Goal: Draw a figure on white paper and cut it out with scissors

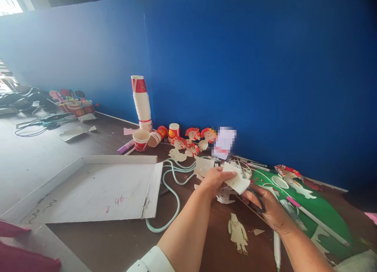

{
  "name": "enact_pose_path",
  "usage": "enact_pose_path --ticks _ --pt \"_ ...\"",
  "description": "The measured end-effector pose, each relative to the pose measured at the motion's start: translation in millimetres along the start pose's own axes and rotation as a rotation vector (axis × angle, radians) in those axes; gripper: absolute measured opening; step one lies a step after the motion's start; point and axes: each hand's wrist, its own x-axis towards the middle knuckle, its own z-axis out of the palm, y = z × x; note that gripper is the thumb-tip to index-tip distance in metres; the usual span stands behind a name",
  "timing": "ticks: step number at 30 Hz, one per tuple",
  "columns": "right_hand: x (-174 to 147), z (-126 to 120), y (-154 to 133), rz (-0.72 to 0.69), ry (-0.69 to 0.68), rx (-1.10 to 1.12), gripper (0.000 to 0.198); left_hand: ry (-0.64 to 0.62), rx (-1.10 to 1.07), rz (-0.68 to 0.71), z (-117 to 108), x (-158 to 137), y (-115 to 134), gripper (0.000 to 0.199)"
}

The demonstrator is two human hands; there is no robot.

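The table (112, 244) is dark brown; clock positions run from the middle of the view. At eight o'clock lies a shallow white cardboard tray (88, 193); at ten stands a tall stack of red-and-white paper cups (142, 105); at nine, farther out, a paper scrap (72, 134). A pale cable (178, 204) loops at six, a cut-out paper figure (238, 234) lies at five, a green mat (319, 203) at four.

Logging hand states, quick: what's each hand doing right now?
Left hand: closed, holding a flat white paper piece.
Right hand: closed, holding black loop-handled scissors; blades largely hidden.
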Motion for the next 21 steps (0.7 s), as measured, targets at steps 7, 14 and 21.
enact_pose_path --ticks 7,14,21 --pt "0 -1 1 0.006 -0.037 0.104 0.034 -0.011 0.023 0.015 -2 2 -3 0.039" --pt "-2 -2 -6 0.024 -0.033 0.067 0.037 -0.010 0.027 -0.001 -2 0 2 0.039" --pt "-4 -3 -10 0.052 -0.020 -0.003 0.038 -0.058 0.046 0.002 -4 -2 5 0.038"
